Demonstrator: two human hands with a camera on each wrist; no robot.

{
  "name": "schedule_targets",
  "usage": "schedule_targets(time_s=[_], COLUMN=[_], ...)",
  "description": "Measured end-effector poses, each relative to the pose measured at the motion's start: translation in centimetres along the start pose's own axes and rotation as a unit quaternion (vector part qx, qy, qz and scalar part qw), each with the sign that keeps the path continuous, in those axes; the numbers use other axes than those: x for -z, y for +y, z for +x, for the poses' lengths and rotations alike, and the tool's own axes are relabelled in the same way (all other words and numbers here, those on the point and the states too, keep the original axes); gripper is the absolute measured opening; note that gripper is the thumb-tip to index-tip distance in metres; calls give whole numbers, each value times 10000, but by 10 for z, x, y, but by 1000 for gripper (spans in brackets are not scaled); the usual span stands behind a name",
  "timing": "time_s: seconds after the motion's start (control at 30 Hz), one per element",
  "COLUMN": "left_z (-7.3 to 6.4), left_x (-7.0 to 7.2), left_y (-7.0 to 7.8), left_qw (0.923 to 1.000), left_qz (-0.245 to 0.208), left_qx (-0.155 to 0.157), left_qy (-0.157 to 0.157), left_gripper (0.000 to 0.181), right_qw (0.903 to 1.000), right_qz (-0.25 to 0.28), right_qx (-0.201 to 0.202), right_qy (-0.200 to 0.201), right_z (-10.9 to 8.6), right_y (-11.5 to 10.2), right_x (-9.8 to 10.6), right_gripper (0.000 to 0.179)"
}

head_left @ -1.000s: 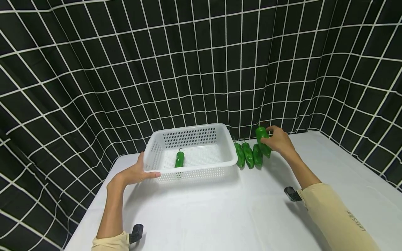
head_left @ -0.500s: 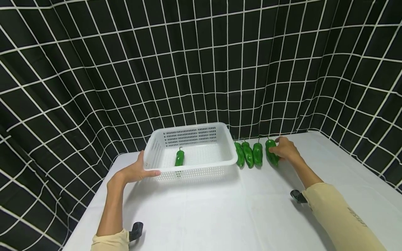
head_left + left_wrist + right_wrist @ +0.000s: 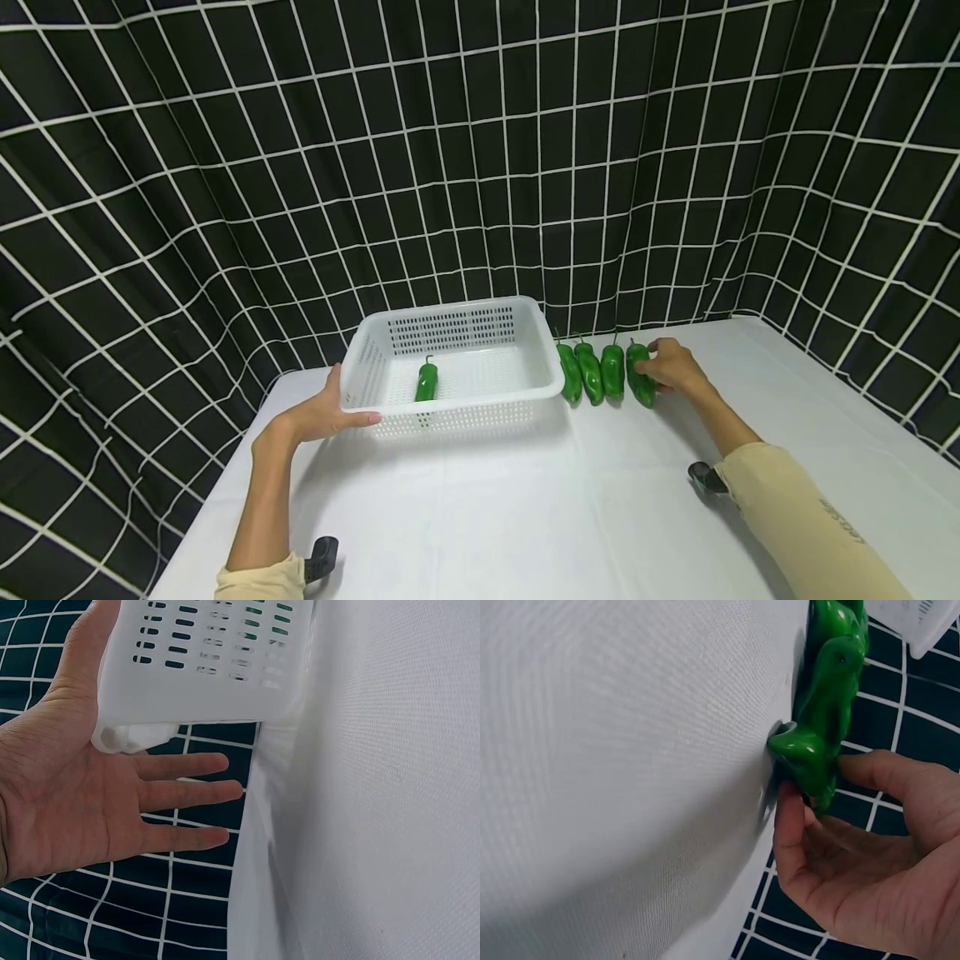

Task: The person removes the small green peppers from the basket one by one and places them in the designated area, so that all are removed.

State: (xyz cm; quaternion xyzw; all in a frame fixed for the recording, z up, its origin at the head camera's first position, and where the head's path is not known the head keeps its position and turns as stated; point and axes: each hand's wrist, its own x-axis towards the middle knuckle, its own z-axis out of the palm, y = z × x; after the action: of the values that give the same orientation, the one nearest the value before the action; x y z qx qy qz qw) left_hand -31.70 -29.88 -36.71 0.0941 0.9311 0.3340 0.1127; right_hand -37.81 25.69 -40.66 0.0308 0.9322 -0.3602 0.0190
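My left hand (image 3: 315,414) rests at the near left corner of a white perforated plastic basket (image 3: 465,404). Its thumb lies along the front rim, and in the left wrist view the fingers (image 3: 191,795) stretch straight out. Inside the basket lies one green chili pepper (image 3: 427,382). To the right, my right hand (image 3: 671,367) holds the rightmost green pepper (image 3: 640,379) between thumb and fingers, on the table. In the right wrist view, that pepper (image 3: 806,750) hides part of the fingertips. Three more green peppers (image 3: 612,375) line up between it and the basket.
A white cloth covers the table (image 3: 510,508). Black fabric with a white grid (image 3: 495,150) hangs behind and at both sides. Dark wrist-camera mounts (image 3: 322,558) stick out from both beige sleeves (image 3: 802,517).
The right hand has lowered its pepper to the table at the row's right end, then shifted it left, closer to the others. The left hand has stayed at the basket corner.
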Motion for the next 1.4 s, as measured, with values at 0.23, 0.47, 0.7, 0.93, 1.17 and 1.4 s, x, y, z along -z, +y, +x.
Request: schedule_targets(time_s=[0.23,0.47,0.7,0.93,1.17,1.4], left_z=[-1,-1,0,-1,0,0], left_x=[0,1,0,0,1,1], left_y=[-2,-1,-3,-2,-2,-2], left_qw=[10000,9999,9998,9998,9999,10000], left_qz=[-6,-16,-64,-85,-6,41], left_qx=[12,-143,-161,-170,-169,-70], left_qy=[-44,14,37,42,-10,12], left_gripper=[131,128,127,125,131,130], right_qw=[10000,9999,9998,9996,9950,9934], right_qz=[-2,-27,-163,-287,-888,-830], right_qx=[-6,37,20,25,138,474], right_qy=[-28,-117,-55,69,444,631], right_z=[2,4,2,-6,-10,-21], right_y=[-1,-1,-2,-9,-12,-36], right_x=[-1,-2,0,3,6,7], right_gripper=[72,75,76,74,73,71])
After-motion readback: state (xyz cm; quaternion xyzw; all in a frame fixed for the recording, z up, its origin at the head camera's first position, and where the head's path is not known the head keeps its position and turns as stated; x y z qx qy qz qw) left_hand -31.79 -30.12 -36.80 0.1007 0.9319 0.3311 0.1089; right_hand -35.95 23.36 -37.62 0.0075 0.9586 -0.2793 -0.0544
